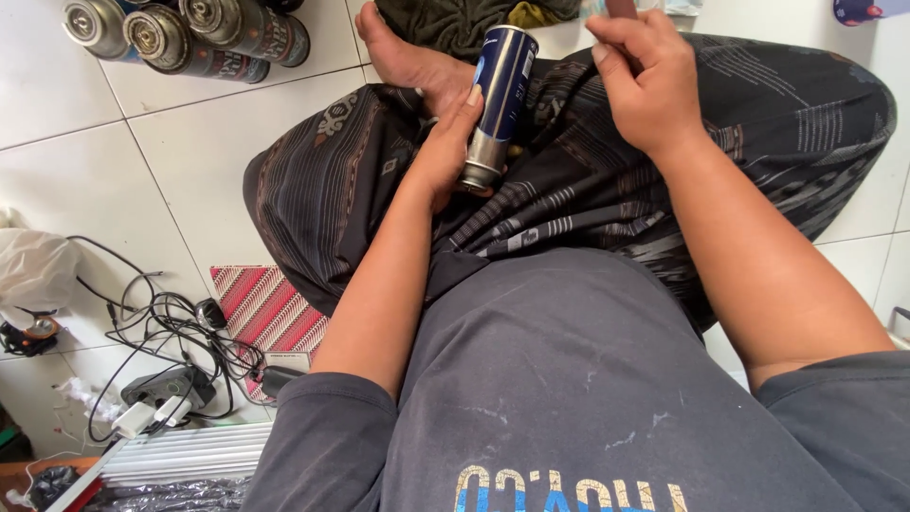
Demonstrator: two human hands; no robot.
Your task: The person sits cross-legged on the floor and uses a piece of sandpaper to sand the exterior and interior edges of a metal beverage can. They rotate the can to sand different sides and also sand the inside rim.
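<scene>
Blue can: left hand fingers clamped around it over the lap (tilted, metal end toward body); right hand fisted on something small, unidentifiable. Spare cans on floor.

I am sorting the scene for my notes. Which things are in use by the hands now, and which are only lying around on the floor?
In use:
left hand holding the blue can
right hand, closed on a small thing I cannot identify

Lying about:
three cans on the tiled floor
tangled cables
striped red mat
</scene>
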